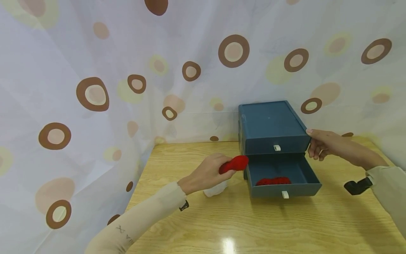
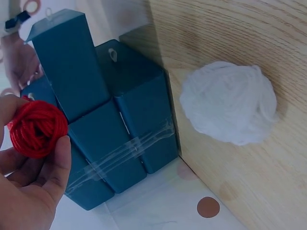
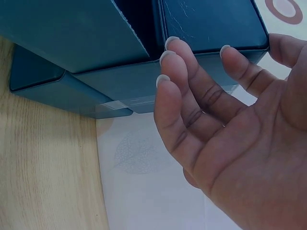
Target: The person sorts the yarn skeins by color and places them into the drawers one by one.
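My left hand pinches a small red ball of yarn between thumb and fingers, beside the left wall of a pulled-out drawer. The left wrist view shows its wound strands. My right hand touches the upper right front corner of the blue drawer cabinet, its fingers loosely bent and holding nothing. In the right wrist view the fingertips lie close along the cabinet's side. Inside the pulled-out drawer more red yarn lies near the front; the front panel hides part of it.
A white ball of yarn sits on the wooden table left of the cabinet, partly behind my left hand in the head view. Clear tape runs round the cabinet. A spotted white curtain hangs behind and at the left.
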Demonstrator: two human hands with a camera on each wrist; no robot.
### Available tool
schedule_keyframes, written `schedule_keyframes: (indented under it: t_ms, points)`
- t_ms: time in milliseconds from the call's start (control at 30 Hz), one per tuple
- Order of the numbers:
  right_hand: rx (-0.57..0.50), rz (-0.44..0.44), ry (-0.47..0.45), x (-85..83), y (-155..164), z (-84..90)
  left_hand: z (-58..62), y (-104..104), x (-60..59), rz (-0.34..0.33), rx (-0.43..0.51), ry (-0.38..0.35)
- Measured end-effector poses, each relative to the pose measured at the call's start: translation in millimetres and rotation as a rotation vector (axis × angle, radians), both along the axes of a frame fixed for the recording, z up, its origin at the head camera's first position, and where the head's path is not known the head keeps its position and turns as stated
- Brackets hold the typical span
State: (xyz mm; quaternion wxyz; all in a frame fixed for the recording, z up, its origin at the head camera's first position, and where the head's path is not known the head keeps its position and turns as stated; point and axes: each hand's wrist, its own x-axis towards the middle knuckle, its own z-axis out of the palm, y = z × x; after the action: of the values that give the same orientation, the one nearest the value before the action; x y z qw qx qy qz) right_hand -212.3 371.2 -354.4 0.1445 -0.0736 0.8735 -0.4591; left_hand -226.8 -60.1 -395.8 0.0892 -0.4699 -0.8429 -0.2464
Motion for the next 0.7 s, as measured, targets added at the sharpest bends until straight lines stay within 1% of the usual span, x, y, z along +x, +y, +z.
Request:
schedule_keyframes:
  t_ms: [500,700]
  points:
    - [-0.016,0.011,-0.006,-1.3,2.6,-1.3,6.5,18.7,-2.0,-0.062,0.008,0.043]
    - [-0.030,0.032,-0.018,-1.6,2.5,-1.6,9.5,27.8,-1.3,-0.090,0.003,0.061]
